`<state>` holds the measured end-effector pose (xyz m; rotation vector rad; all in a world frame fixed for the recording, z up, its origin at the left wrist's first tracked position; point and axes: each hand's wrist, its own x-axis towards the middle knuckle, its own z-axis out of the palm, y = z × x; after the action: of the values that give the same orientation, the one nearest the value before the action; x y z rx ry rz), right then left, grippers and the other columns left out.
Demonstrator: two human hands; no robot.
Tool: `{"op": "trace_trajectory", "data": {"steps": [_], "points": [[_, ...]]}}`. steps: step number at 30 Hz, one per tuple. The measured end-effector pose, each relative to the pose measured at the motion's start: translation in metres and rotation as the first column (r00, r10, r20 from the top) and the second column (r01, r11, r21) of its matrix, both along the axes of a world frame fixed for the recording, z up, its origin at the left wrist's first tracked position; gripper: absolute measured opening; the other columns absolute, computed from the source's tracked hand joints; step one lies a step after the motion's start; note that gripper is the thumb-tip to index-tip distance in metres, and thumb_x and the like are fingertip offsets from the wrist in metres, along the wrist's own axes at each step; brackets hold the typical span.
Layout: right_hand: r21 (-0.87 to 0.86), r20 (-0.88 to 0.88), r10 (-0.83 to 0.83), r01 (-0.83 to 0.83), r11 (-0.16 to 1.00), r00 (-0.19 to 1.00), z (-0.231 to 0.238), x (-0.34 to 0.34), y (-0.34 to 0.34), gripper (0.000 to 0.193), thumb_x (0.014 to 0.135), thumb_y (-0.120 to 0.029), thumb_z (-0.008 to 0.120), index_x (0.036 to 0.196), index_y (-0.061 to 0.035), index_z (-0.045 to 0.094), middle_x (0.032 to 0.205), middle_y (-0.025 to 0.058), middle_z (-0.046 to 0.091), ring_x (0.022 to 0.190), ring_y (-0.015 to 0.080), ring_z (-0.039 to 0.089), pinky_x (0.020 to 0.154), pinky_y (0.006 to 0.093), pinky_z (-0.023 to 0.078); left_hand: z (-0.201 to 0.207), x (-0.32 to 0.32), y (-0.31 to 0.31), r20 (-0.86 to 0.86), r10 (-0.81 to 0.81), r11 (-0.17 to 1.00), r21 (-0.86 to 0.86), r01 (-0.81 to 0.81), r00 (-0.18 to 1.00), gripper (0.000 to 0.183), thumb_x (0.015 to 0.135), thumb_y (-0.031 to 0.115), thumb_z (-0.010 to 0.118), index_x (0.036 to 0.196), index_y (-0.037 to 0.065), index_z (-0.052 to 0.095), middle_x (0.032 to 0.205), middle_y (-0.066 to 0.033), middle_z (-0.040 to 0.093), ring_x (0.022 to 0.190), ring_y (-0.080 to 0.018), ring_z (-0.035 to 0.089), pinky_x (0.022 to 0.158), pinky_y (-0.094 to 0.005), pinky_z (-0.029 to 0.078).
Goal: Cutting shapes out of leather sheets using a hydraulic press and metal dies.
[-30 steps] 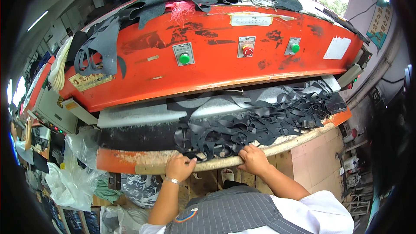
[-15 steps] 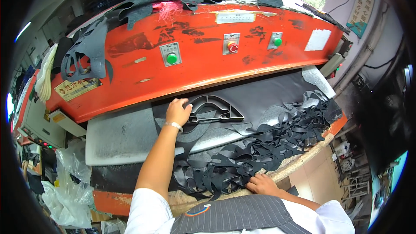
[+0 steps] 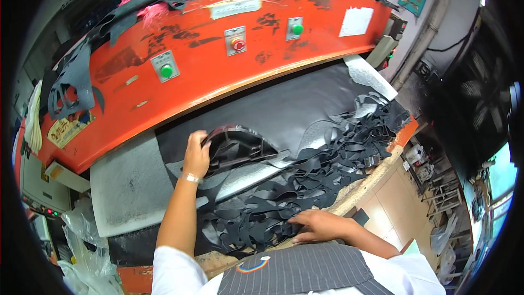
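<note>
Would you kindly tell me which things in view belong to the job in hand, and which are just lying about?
Apparently in the job: black arched frame, held in the left hand; black sheet; pale board; red machine.

Apparently just lying about: black strip scraps, at the right hand; pink strands; clear plastic bags.

This looks like an industrial cutting workshop. It shows in the scuffed red press [image 3: 210, 74] with its green push buttons [image 3: 166, 70] and red emergency-stop button [image 3: 238, 45], the black leather-like sheet [image 3: 289, 101] and cutting die [image 3: 255, 142] before it, and the heap of ribbon-like offcuts [image 3: 330, 164] nearer the front.
</note>
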<state>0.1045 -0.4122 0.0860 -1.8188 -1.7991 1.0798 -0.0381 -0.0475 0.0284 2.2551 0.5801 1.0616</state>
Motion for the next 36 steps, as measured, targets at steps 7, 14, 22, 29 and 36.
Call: {"op": "trace_trajectory", "data": {"steps": [7, 14, 22, 29, 36], "points": [[-0.048, -0.457, 0.128, -0.168, 0.985, 0.88, 0.005, 0.03, 0.017, 0.079, 0.089, -0.05, 0.061, 0.14, 0.0052, 0.037, 0.135, 0.025, 0.05, 0.129, 0.0327, 0.046, 0.106, 0.0374, 0.037, 0.056, -0.067, -0.13, 0.1, 0.2, 0.927, 0.302, -0.221, 0.975, 0.038, 0.084, -0.009, 0.054, 0.12, 0.001, 0.047, 0.115, -0.0188, 0.054, 0.104, -0.0329, 0.055, 0.093, -0.0397, 0.043], [0.149, -0.936, 0.105, 0.107, 0.983, 0.336, 0.005, 0.061, 0.015, 0.116, 0.077, -0.056, 0.072, 0.15, -0.0027, -0.001, 0.152, 0.0183, 0.026, 0.14, 0.0297, 0.027, 0.114, 0.0414, 0.023, 0.089, -0.028, -0.256, 0.208, 0.329, 0.924, 0.132, -0.36, 0.921, 0.036, 0.088, 0.009, 0.055, 0.122, 0.001, 0.044, 0.109, -0.0155, 0.056, 0.097, -0.0252, 0.056, 0.085, -0.0345, 0.046], [0.329, -0.928, 0.163, 0.532, 0.781, 0.334, 0.063, 0.178, 0.012, 0.095, 0.082, -0.051, 0.069, 0.147, -0.0073, 0.016, 0.129, 0.0081, 0.042, 0.114, 0.0178, 0.048, 0.098, 0.0335, 0.042, 0.069, 0.193, -0.337, 0.415, 0.105, 0.906, 0.336, -0.259, 0.904, 0.063, 0.078, -0.007, 0.067, 0.128, 0.008, 0.033, 0.111, -0.0151, 0.049, 0.087, -0.0233, 0.055, 0.074, -0.0368, 0.046], [0.318, -0.825, 0.0, 0.464, 0.827, 0.565, 0.068, 0.228, 0.06, 0.067, 0.087, -0.019, 0.063, 0.143, -0.0054, 0.03, 0.095, 0.0018, 0.053, 0.08, 0.0078, 0.046, 0.073, 0.0245, 0.043, 0.045, 0.253, -0.347, 0.472, 0.129, 0.989, -0.131, -0.075, 0.872, 0.103, 0.084, -0.002, 0.067, 0.149, 0.011, -0.012, 0.138, -0.0196, 0.037, 0.126, -0.0281, 0.041, 0.105, -0.0418, 0.033], [0.274, 0.086, -0.042, 0.017, 0.962, 0.995, 0.051, 0.283, 0.15, 0.091, 0.066, -0.048, 0.071, 0.137, -0.002, 0.038, 0.097, 0.019, 0.061, 0.09, 0.0316, 0.062, 0.08, 0.0395, 0.048, 0.007, 0.219, -0.28, -0.025, 0.359, 0.874, -0.341, -0.346, 0.933, 0.092, 0.086, 0.02, 0.066, 0.148, -0.001, 0.001, 0.133, -0.0272, 0.049, 0.124, -0.0382, 0.046, 0.108, -0.0445, 0.03]]}}
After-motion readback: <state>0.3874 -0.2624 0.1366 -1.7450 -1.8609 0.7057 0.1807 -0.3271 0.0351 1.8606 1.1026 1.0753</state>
